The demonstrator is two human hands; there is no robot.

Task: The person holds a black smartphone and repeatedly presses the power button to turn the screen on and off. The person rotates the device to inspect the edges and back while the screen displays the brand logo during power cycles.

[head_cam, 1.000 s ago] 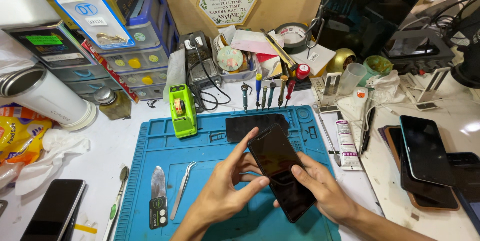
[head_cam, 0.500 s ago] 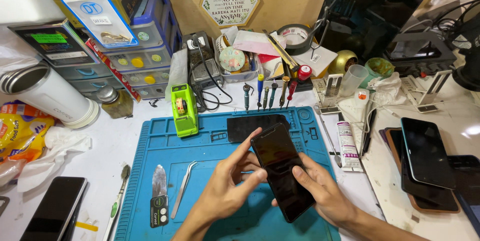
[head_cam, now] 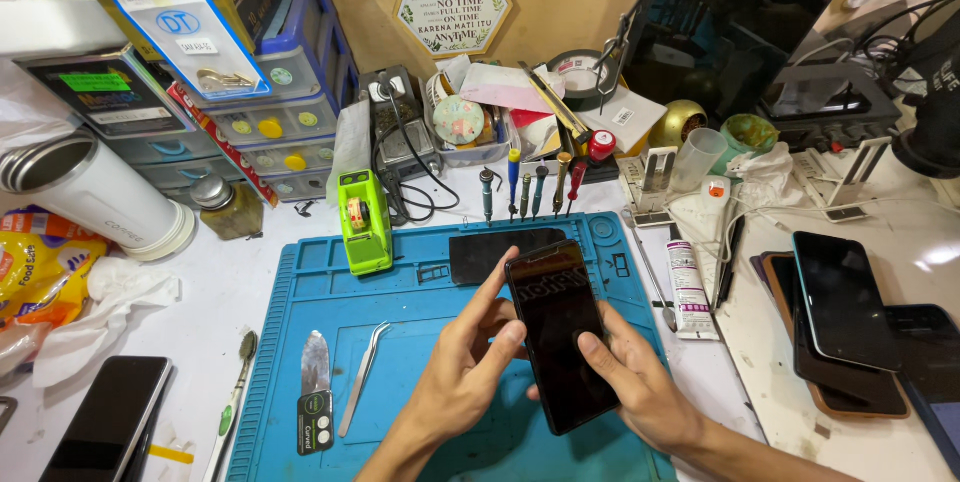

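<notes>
While you hold the phone [head_cam: 560, 332] over the middle of the blue mat [head_cam: 300, 382], both of your hands are curled around it. Your left hand [head_cam: 465, 367] grips its left edge, index finger stretched up along that side toward the top corner and thumb pressed on the edge lower down. Your right hand [head_cam: 640, 387] cups the right side from below, with the thumb laid on the dark glass near the middle. The phone is tilted, its top leaning toward the far edge of the mat, screen facing you and unlit.

Just beyond the phone's top, a flat black panel [head_cam: 490, 252] lies on the mat near its far edge. A green tape dispenser [head_cam: 363, 222] stands at the mat's far left part. Tweezers [head_cam: 362, 377] and a small metal scraper [head_cam: 314, 392] lie side by side on the mat's left part, and a thin spatula tool [head_cam: 232, 402] rests just off its left edge.

Screwdrivers [head_cam: 530, 187] stand in a row behind the mat's far edge. A white tube [head_cam: 688, 287] lies on the desk just right of the mat. Toward the desk's right edge, a stack of phones [head_cam: 840, 312] lies flat. Another dark phone [head_cam: 110, 422] sits near the desk's front left corner, and a white tumbler [head_cam: 95, 192] lies on its side at the left edge.
</notes>
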